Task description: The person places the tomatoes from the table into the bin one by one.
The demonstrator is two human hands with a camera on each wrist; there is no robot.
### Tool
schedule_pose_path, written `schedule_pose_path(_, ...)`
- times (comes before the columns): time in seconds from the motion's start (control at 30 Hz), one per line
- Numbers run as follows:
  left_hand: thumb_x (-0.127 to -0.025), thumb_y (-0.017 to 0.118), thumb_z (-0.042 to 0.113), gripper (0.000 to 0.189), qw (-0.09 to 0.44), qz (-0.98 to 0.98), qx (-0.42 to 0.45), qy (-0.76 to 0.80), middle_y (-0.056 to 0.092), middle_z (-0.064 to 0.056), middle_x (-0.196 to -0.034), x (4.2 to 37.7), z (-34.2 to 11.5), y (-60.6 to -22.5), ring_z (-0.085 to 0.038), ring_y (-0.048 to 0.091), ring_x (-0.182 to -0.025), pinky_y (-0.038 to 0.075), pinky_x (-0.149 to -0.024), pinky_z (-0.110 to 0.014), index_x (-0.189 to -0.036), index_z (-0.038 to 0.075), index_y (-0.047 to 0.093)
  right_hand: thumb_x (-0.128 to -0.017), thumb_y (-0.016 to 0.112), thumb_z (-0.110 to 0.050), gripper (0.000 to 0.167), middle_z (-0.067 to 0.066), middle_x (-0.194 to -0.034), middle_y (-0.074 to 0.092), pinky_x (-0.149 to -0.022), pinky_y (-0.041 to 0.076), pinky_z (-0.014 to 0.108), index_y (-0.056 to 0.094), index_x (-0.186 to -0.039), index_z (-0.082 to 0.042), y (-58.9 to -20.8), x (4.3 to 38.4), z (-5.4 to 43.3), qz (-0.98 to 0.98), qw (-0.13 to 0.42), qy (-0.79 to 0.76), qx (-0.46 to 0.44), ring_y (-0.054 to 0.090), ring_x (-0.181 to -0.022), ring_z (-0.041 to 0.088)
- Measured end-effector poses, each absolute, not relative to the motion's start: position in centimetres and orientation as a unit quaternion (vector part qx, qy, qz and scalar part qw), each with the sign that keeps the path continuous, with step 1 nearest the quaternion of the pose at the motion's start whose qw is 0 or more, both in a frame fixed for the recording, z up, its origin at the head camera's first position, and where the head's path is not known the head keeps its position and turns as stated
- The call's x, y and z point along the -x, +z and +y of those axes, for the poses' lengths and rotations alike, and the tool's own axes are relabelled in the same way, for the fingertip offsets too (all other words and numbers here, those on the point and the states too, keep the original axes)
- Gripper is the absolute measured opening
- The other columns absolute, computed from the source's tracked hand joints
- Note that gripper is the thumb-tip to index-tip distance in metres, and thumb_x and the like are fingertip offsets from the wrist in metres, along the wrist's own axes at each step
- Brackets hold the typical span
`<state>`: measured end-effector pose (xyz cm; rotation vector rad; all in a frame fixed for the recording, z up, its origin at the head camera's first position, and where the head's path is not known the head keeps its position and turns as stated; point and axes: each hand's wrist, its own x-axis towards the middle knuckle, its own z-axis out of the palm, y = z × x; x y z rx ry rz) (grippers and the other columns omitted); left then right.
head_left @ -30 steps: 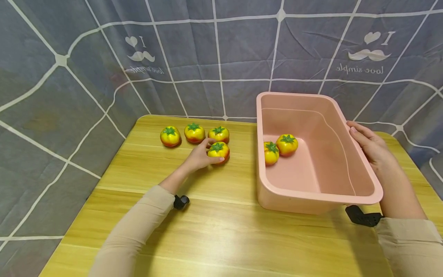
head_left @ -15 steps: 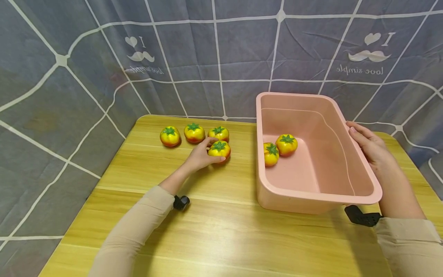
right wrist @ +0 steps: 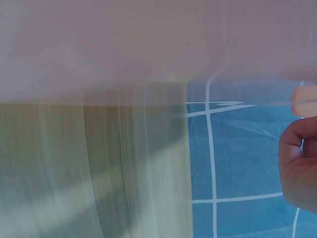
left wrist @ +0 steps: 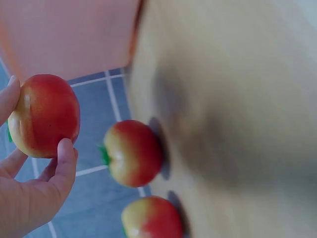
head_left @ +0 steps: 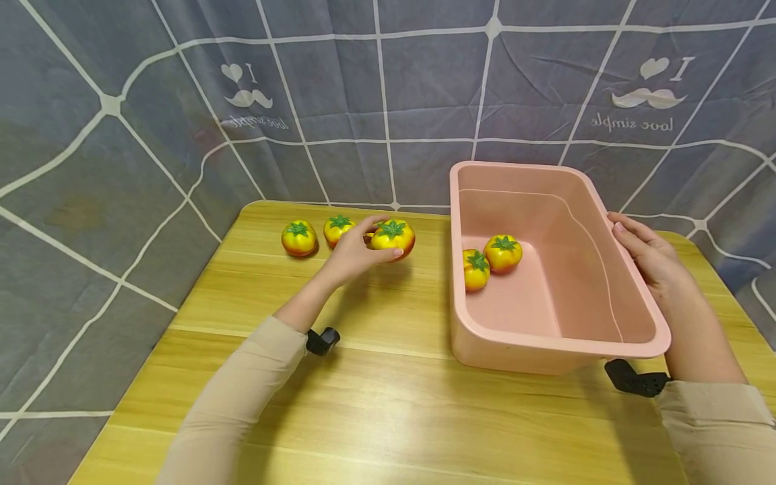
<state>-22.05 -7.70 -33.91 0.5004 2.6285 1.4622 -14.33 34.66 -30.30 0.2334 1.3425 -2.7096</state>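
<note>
Fingers point(head_left: 395, 253) of the person's left hand point(head_left: 354, 256) are curled round one round, glossy yellow-and-red fruit with a green leafy crown point(head_left: 395, 236), thumb on the near side. That fruit is located to the left of the pink rectangular plastic bin point(head_left: 560, 347), outside it, and is held raised off the yellow wood-grain table point(head_left: 376, 404); a shadow lies beneath it. Its crown faces upward.

Right hand point(head_left: 655, 263): positioned at the bin's right side, fingertips touching the rim. Whether the fingers close around that rim cannot be told from either view.

Bin contents: two matching fruits, the left fruit point(head_left: 475, 271) partly hidden by the bin's left wall, the right fruit point(head_left: 503, 254) just beside it, both crown up on the floor.

Further left of the bin, beyond the held item, the outermost fruit point(head_left: 299, 238) stands upright on the table; its neighbour point(head_left: 337, 230) is near it, partly covered by the left hand.

Behind the bin hangs a grey-blue curtain with white grid lines point(head_left: 436, 81). Both forearms wear beige sleeves point(head_left: 242, 377).
</note>
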Motion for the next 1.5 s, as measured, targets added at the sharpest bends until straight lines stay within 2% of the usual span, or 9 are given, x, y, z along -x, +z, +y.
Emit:
schedule_pose_path(0.1, -0.078, 0.076, 0.028, 0.066, 0.042, 0.856, -0.175, 0.485, 0.049, -0.009, -0.134, 22.1, -7.5, -33.0, -0.030, 0.048, -0.114, 0.041, -0.095, -0.042, -0.137, 0.018, 0.046, -0.093, 0.052, -0.003, 0.023, 0.007, -0.086, 0.070, -0.058, 0.055, 0.029, 0.073, -0.098, -0.010, -30.3, 14.3, 34.7, 0.442, 0.054, -0.892, -0.076, 0.068, -0.072, 0.017)
schedule_pose_path(0.33, -0.078, 0.076, 0.028, 0.068, 0.039, 0.849, -0.184, 0.494, 0.048, -0.010, -0.133, 22.0, -6.8, -31.0, -0.031, 0.048, -0.116, 0.043, -0.094, -0.040, -0.138, 0.017, 0.045, -0.093, 0.052, -0.003, 0.023, 0.007, -0.086, 0.070, -0.058, 0.055, 0.029, 0.073, -0.098, -0.010, -30.4, 14.4, 34.7, 0.440, 0.055, -0.893, -0.075, 0.068, -0.072, 0.018)
schedule_pose_path(0.67, -0.079, 0.075, 0.029, 0.066, 0.032, 0.839, -0.205, 0.503, 0.046, -0.004, -0.137, 21.8, -6.0, -29.2, -0.026, 0.046, -0.118, 0.042, -0.096, -0.040, -0.138, 0.021, 0.046, -0.093, 0.052, -0.003, 0.023, 0.007, -0.086, 0.070, -0.059, 0.055, 0.029, 0.073, -0.099, -0.010, -30.3, 14.5, 34.7, 0.436, 0.057, -0.895, -0.073, 0.068, -0.073, 0.018)
schedule_pose_path(0.97, -0.079, 0.074, 0.031, 0.067, 0.030, 0.847, -0.230, 0.478, 0.046, -0.002, -0.137, 21.4, -4.7, -27.5, -0.024, 0.047, -0.118, 0.041, -0.097, -0.038, -0.138, 0.020, 0.046, -0.093, 0.051, -0.003, 0.023, 0.007, -0.086, 0.070, -0.059, 0.055, 0.029, 0.073, -0.099, -0.010, -30.2, 14.5, 34.7, 0.433, 0.056, -0.897, -0.077, 0.068, -0.073, 0.018)
schedule_pose_path(1.23, -0.080, 0.074, 0.030, 0.067, 0.028, 0.845, -0.259, 0.467, 0.046, 0.001, -0.138, 21.0, -3.5, -26.8, -0.019, 0.047, -0.117, 0.039, -0.098, -0.032, -0.139, 0.018, 0.045, -0.093, 0.052, -0.003, 0.023, 0.008, -0.087, 0.070, -0.059, 0.055, 0.030, 0.072, -0.099, -0.009, -30.2, 14.5, 34.7, 0.425, 0.061, -0.900, -0.075, 0.069, -0.073, 0.019)
schedule_pose_path(1.5, -0.080, 0.074, 0.028, 0.067, 0.036, 0.829, -0.281, 0.482, 0.048, -0.001, -0.135, 20.8, -2.4, -26.4, -0.017, 0.049, -0.113, 0.045, -0.088, -0.024, -0.139, 0.016, 0.045, -0.093, 0.052, -0.003, 0.023, 0.008, -0.085, 0.070, -0.059, 0.055, 0.030, 0.073, -0.098, -0.009, -30.3, 14.5, 34.7, 0.428, 0.056, -0.899, -0.074, 0.069, -0.072, 0.018)
